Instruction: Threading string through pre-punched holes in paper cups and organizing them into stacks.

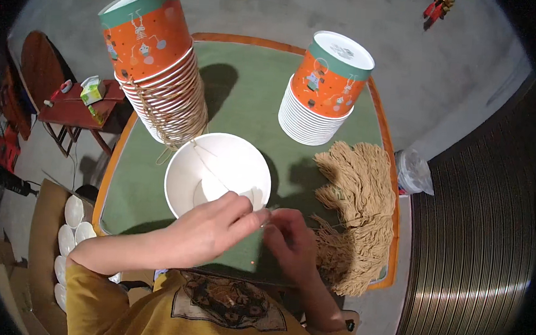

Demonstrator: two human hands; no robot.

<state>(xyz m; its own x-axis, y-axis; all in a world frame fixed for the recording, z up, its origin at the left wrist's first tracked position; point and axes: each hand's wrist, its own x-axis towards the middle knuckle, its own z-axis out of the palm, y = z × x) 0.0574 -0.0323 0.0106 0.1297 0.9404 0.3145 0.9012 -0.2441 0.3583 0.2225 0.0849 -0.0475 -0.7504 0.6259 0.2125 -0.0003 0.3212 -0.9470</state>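
Observation:
A white paper bucket [238, 155], mouth up, stands on the green table before me. A thin tan cord [208, 166] runs from its far left rim, across the opening, to my left hand [215, 224]. The fingers of that hand are closed on the cord at the near right rim. My right hand [293, 243] faces it just outside the rim, thumb and fingers pinched together; what they hold is too small to make out. Behind on the left rises a tall upturned stack of orange and green paper buckets [146, 43], with cords hanging along its rims.
A shorter upturned bucket stack [328, 88] stands at the back right, above a heap of tan cords [363, 216]. A cardboard box [44, 227] with white cups sits lower left. A small red-brown table [69, 113] holds a tissue box [92, 90]. Ridged panelling [478, 242] lies right.

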